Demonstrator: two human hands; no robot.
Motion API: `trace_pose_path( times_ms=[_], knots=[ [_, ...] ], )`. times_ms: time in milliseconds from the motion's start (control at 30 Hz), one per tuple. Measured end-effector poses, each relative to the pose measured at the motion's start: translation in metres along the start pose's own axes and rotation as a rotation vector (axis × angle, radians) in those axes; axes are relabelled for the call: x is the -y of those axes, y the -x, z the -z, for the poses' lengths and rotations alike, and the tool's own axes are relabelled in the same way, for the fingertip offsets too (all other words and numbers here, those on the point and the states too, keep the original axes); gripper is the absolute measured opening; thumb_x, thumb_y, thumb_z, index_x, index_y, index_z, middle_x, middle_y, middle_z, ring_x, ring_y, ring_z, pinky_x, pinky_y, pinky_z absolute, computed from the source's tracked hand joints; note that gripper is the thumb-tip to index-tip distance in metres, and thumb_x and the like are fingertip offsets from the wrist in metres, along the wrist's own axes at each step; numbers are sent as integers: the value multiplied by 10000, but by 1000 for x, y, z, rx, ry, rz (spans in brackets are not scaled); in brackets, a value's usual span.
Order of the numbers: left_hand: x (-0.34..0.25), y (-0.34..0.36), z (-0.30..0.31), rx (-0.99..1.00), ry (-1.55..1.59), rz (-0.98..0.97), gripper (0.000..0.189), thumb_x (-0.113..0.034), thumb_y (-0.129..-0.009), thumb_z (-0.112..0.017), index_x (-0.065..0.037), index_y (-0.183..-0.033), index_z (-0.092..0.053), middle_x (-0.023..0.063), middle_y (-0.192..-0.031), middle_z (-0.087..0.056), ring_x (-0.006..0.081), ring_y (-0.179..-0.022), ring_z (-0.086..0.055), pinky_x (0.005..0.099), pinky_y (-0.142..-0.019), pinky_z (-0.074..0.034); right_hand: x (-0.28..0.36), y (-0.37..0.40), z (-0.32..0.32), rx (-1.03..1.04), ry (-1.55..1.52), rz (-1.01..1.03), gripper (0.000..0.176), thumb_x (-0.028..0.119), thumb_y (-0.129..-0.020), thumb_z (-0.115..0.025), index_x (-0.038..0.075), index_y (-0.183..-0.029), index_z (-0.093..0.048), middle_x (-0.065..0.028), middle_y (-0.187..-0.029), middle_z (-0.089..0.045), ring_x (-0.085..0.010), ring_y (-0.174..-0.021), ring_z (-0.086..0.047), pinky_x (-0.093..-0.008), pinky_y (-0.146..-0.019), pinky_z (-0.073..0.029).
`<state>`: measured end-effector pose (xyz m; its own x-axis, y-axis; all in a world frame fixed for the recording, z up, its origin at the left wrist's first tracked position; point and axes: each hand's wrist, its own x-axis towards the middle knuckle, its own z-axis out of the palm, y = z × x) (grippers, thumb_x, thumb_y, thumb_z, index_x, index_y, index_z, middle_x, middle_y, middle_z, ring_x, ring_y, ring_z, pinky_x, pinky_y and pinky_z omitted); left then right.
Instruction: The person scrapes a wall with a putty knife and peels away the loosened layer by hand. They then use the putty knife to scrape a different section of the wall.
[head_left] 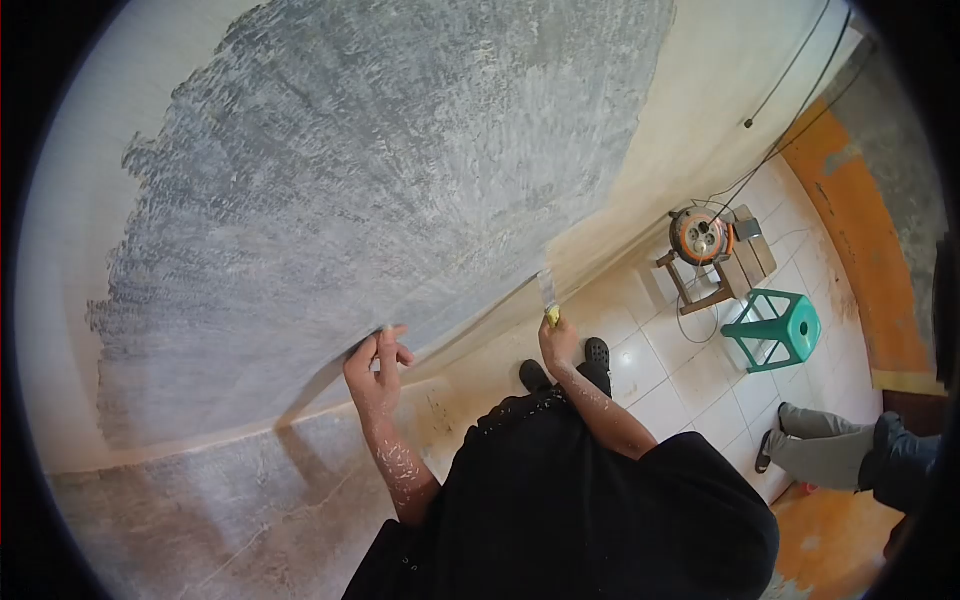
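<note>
My right hand (558, 342) is wrapped round the yellow handle of a scraper (549, 292), whose flat pale blade points up toward the base of the wall. My left hand (382, 357) is raised at the lower edge of the wall's grey patch (400, 170), with its fingers partly curled and apart and nothing visible in it. Rough, streaky texture covers the grey patch, and cream paint (650, 170) surrounds it. White flecks dot both forearms.
A cable reel (700, 236) sits on a small wooden stool (748, 265), with cables hanging above. Beside it is a green plastic stool (803, 328). Another person's legs (825, 448) are at the lower right, on the tiled floor (715, 415).
</note>
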<state>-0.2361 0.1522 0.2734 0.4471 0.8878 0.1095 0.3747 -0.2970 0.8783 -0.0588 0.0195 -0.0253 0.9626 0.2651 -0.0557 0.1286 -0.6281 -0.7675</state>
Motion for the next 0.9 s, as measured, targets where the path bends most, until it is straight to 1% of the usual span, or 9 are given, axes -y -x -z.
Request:
trace_pose_path(
  times_ms=[100,200,300,500,600,700,733,800,900],
  knots=[
    [-6,-2,-2,-32,-30,6,359,-236,-1026,-522,73,-969,-695,45,-627,-605,106,-595,-568,264,-607,-490,6,-6,3,77,-134,-108,247,218,-899,-608,-22,-929,-658,-289,-779,-636,-470,-767,-640,-499,-629,-490],
    [-8,-1,-7,-63,-22,33,370,-252,-1032,-515,67,-972,-692,45,-633,-598,108,-605,-568,268,-613,-495,3,-15,13,90,-55,-14,248,221,-899,-609,-19,-937,-659,-294,-778,-633,-471,-771,-642,-501,-623,-489],
    [-11,2,-8,-77,-9,57,366,-256,-1031,-518,59,-974,-695,43,-638,-601,109,-608,-570,267,-618,-495,12,-11,19,55,-43,-49,210,201,-852,-659,-3,-901,-661,-252,-735,-641,-435,-727,-650,-496,-613,-488],
    [-9,6,-13,-122,62,90,339,-220,-1021,-539,67,-938,-700,47,-621,-610,105,-601,-578,261,-602,-485,1,-15,16,95,24,20,166,159,-840,-656,4,-898,-650,-252,-722,-635,-440,-718,-645,-479,-599,-484],
    [-14,-2,-10,-124,35,85,341,-224,-1021,-535,64,-943,-701,40,-620,-607,101,-601,-578,256,-597,-478,25,-30,17,39,-247,180,142,135,-836,-646,8,-899,-640,-252,-726,-632,-444,-712,-640,-477,-592,-480],
    [-14,11,-10,-88,2,110,344,-230,-1021,-531,58,-950,-705,32,-621,-608,97,-602,-576,251,-591,-465,61,-29,34,90,-305,116,124,127,-826,-648,18,-884,-633,-244,-721,-628,-442,-703,-633,-473,-589,-476],
    [-17,2,-9,-85,-7,87,345,-233,-1021,-530,56,-952,-706,30,-622,-608,96,-603,-576,250,-589,-460,29,-22,17,55,-177,93,160,165,-827,-669,21,-889,-634,-242,-738,-629,-446,-732,-631,-476,-611,-479],
    [-14,-2,-7,-80,4,72,345,-237,-1018,-534,53,-952,-709,27,-622,-609,94,-602,-574,250,-585,-454,-5,-28,18,154,-86,145,234,221,-845,-681,37,-979,-625,-237,-771,-640,-445,-761,-637,-486,-630,-481],
    [-4,2,-8,-78,52,66,357,-252,-1015,-541,54,-948,-713,35,-617,-608,100,-600,-578,257,-586,-457,0,-20,61,245,-100,225,363,305,-885,-671,67,-1141,-570,-229,-823,-650,-446,-784,-642,-509,-646,-479]
  ],
)
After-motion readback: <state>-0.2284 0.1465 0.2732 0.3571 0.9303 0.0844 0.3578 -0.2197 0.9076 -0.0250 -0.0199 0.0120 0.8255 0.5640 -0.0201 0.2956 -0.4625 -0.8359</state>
